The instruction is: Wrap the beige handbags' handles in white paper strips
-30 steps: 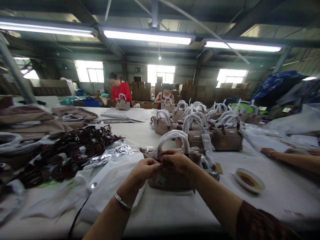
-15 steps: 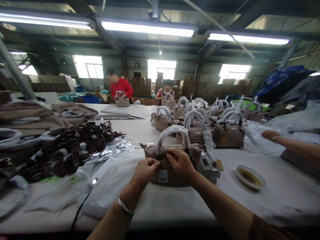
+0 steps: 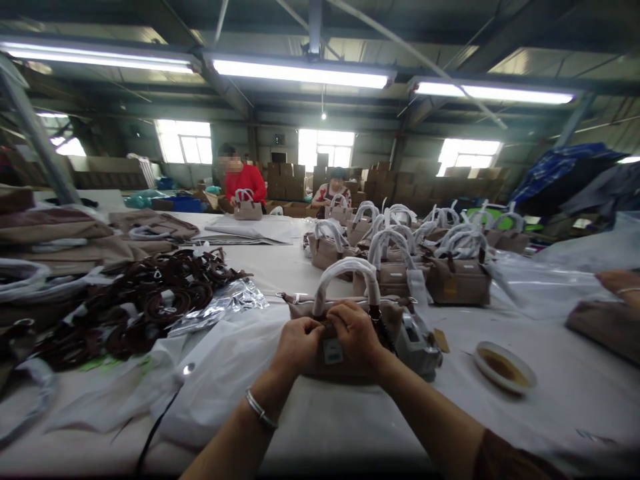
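Observation:
A taupe handbag (image 3: 393,316) stands upright in front of me, its arched handle (image 3: 346,265) wrapped in white padding. My left hand (image 3: 299,345) pinches at the upper front of the bag, just below the handle. Close beside it, my right hand (image 3: 356,333) is also closed on the bag's front, fingertips nearly touching the left ones. The exact small part between the fingers is hidden. Below them hangs a white label (image 3: 333,351). Behind the bag's right end sits a grey, clear-sided box (image 3: 423,347).
Brown straps (image 3: 165,300) lie heaped at left beside white plastic sheeting (image 3: 225,373). Several wrapped-handle handbags (image 3: 460,280) crowd the table beyond. A shallow dish (image 3: 505,368) of brownish stuff sits at right. A co-worker's hand (image 3: 617,281) shows at the right edge; two people work across the table.
My hands have come closer together on the bag's front, and the label now tilts. The co-worker's hand at right has moved farther right. The view has shifted slightly.

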